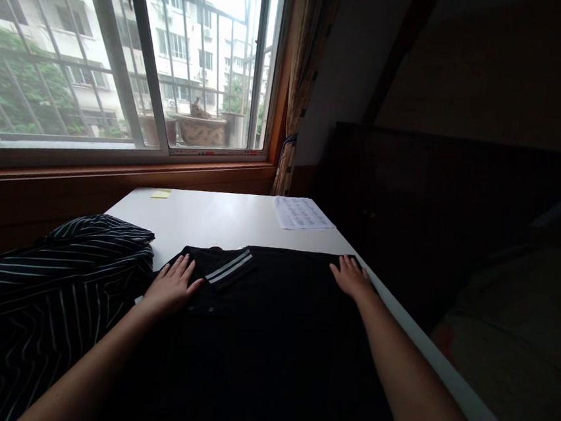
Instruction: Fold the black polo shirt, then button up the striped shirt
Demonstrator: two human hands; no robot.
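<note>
A black polo shirt (278, 342) lies spread over the white table (211, 214). Its collar (230, 268), edged with two pale stripes, is turned toward the upper left, and small buttons show below it. My left hand (172, 286) rests flat on the shirt left of the collar, fingers stretched out. Over at the shirt's far right corner, my right hand (352, 276) presses down with its fingers spread. Neither hand grips anything. The lower part of the shirt is too dark to make out its folds.
To the left is a heap of black-and-white striped cloth (70, 276). Printed papers (302, 214) lie at the table's far right, and a yellow note (161, 194) at the far left. Beyond stand a barred window (200, 64) and a tied curtain (299, 93).
</note>
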